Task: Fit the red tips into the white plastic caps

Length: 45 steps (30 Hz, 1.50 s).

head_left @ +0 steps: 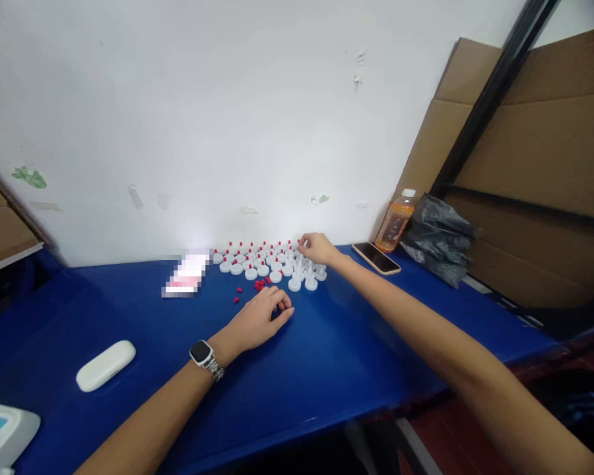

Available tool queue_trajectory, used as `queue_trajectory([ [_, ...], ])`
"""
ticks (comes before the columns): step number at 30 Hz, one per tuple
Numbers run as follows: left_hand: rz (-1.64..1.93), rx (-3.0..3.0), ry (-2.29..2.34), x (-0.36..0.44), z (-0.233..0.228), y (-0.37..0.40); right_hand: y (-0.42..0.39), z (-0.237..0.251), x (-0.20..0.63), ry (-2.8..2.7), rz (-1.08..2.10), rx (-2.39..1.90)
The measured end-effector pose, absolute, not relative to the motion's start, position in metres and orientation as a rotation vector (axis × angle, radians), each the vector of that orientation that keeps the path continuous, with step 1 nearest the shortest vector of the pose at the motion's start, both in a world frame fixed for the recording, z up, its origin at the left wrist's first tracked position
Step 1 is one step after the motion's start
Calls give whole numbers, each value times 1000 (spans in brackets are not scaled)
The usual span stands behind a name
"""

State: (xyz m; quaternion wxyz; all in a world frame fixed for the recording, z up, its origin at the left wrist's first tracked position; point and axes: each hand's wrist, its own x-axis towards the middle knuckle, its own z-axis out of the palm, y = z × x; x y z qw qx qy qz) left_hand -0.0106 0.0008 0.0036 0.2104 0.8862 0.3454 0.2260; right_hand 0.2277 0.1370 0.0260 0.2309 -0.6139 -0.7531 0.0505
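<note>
At the back of the table, my right hand (317, 249) pinches a small red tip cap (299, 241) over a white nozzle lid; its fingertips partly cover it. Rows of round white nozzle lids (250, 274) stand upright against the wall side, many with red tips on. Several lids at the right of the group have bare white nozzles (311, 282). My left hand (263, 318) rests palm down in front of the lids, fingers loosely curled and thumb apart, and nothing shows in it. Just beyond its knuckles lies a small pile of loose red caps (260, 285).
A phone (377, 258), an orange drink bottle (395, 221) and a dark plastic bag (438, 237) are on the right. Left are a white case (105, 365), a blurred-out item (187, 273) and a white device (10, 429). The wall (228, 132) bounds the blue table (327, 369).
</note>
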Motion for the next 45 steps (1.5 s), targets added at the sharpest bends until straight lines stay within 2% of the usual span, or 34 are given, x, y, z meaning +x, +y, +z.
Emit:
queue_trajectory([
  [10, 671, 2437, 1005, -11, 1, 1, 121, 32, 227, -2066, 196, -1660],
  [18, 1017, 2336, 1371, -11, 12, -1, 41, 50, 211, -1803, 372, -1254],
  [23, 883, 2416, 1305, -13, 15, -4, 2, 38, 180, -1853, 611, -1122],
  [26, 735, 2471, 1232, -17, 17, -4, -2, 34, 171, -1898, 644, -1116],
  [29, 647, 2472, 1236, -24, 20, -4, 8, 35, 176, -1996, 508, -1155],
  [33, 564, 2479, 1213, -29, 18, -2, 34, 40, 187, -2263, 44, -1284],
  [36, 494, 2492, 1216, -29, 14, -1, 53, 42, 186, -2469, -167, -1377],
  [45, 503, 2517, 1202, -28, 7, 3, 73, 43, 167, -2599, -236, -1450],
])
